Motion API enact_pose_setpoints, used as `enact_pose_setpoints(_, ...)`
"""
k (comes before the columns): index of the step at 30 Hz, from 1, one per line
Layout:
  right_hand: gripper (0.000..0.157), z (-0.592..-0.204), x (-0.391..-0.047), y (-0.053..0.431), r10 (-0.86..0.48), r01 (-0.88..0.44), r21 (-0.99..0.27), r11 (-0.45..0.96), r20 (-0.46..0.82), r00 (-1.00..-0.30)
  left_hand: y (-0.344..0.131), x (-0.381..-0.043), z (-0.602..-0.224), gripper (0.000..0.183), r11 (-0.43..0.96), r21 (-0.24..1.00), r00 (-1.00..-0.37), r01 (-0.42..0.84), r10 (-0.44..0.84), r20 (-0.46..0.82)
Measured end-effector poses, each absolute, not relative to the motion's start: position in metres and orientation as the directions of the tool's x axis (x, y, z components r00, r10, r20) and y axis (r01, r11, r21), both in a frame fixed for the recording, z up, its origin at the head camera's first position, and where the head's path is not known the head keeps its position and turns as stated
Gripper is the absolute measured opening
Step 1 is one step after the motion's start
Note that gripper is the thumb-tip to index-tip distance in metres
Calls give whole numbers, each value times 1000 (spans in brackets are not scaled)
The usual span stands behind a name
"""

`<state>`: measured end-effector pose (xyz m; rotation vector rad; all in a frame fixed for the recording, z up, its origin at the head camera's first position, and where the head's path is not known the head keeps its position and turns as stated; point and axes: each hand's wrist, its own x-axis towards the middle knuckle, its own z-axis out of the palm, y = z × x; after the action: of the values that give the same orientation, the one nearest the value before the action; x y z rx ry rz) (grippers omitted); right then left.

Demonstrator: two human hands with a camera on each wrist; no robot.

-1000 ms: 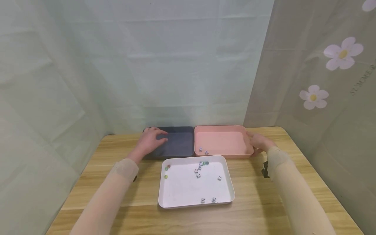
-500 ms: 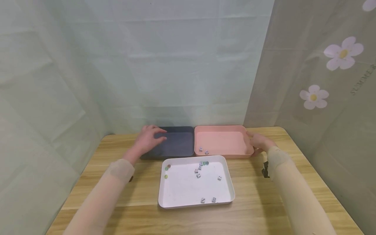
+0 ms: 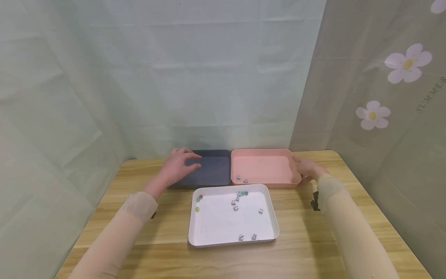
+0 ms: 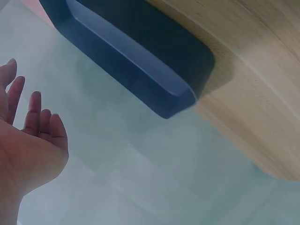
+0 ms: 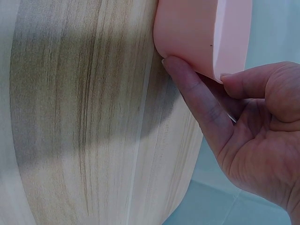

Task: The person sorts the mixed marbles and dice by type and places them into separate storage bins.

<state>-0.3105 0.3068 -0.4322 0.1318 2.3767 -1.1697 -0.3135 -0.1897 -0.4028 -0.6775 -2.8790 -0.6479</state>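
My left hand (image 3: 175,166) hovers at the left end of a dark blue tray (image 3: 214,170), thumb and forefinger apart. Seen from the left wrist, its fingers are loosely bent, with nothing between them, and the tray's side wall (image 4: 136,61) stands apart from them. At the right end of a pink tray (image 3: 265,166), my right hand (image 3: 308,168) grips the corner. The right wrist view has the thumb at the rim of the pink wall (image 5: 187,33) and a finger (image 5: 201,101) against its lower outside. Two dice, one a white die (image 3: 238,177), lie near the pink tray's front left.
In front stands a white tray (image 3: 223,226) with several dice, such as a white die (image 3: 261,211), and several small glassy round pieces, one a yellow-green piece (image 3: 197,209). All three trays are on a wooden table (image 3: 303,240). Hanging cloth (image 3: 209,77) closes off the back and sides.
My left forearm has swung a little outward to the left, and the left hand has shifted slightly over the dark tray's end. The right hand and the trays stay put.
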Motion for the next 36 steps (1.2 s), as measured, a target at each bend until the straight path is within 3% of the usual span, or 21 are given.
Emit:
enact_pose_setpoints(25, 79, -430, -313, 302, -125, 272, -690, 670, -466, -876, -174, -272, -390, 29, 752, 248, -787, 610, 540, 298)
enact_pose_setpoints(36, 81, -431, -310, 303, -131, 249, -683, 686, -453, -882, -173, -261, -389, 25, 753, 95, -731, 652, 590, 342)
